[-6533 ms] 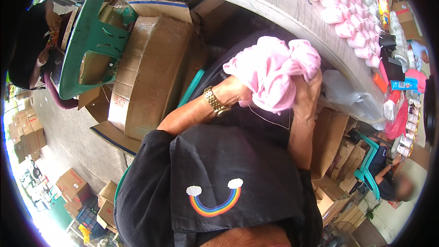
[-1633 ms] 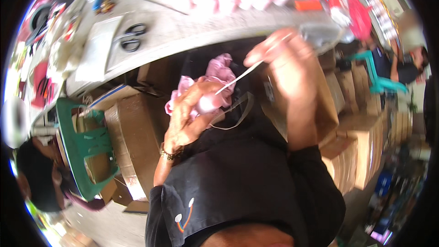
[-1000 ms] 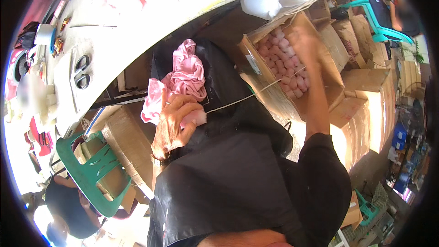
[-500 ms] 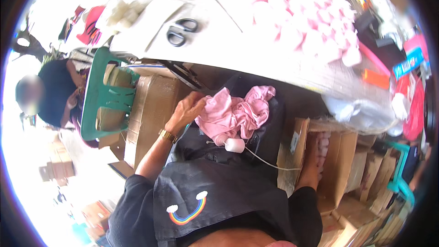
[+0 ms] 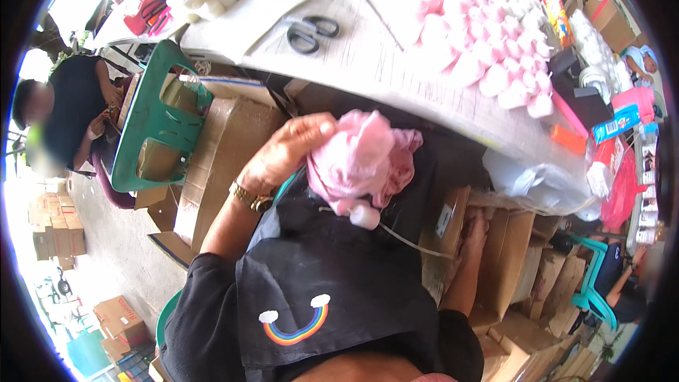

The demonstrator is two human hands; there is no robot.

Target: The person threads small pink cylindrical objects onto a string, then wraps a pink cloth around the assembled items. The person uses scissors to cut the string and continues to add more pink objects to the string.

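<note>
A crumpled pink cloth (image 5: 353, 159) lies over my lap, on the black apron (image 5: 318, 262). My left hand (image 5: 293, 143) has its fingers closed at the cloth's left side, and the cloth bulges upward beside them. Just below the cloth rests a small pale pink candle (image 5: 365, 217). From it a long white wick (image 5: 410, 245) trails right to the open cardboard box (image 5: 511, 258). Inside that box, near its left flap, is my right hand (image 5: 475, 231). Its fingers are too blurred and hidden to show whether they hold anything.
On the table (image 5: 353, 74) lie black-handled scissors (image 5: 311, 34), a thin rod (image 5: 371, 10) and many pink candles (image 5: 488, 49). A green chair (image 5: 148, 120) and a tall carton (image 5: 230, 152) stand left. Another person (image 5: 78, 110) sits beyond the chair.
The pink cloth bulges higher, and my left hand has come up with it. My right hand sits higher in the box, and its row of pink candles no longer shows. The view has shifted.
</note>
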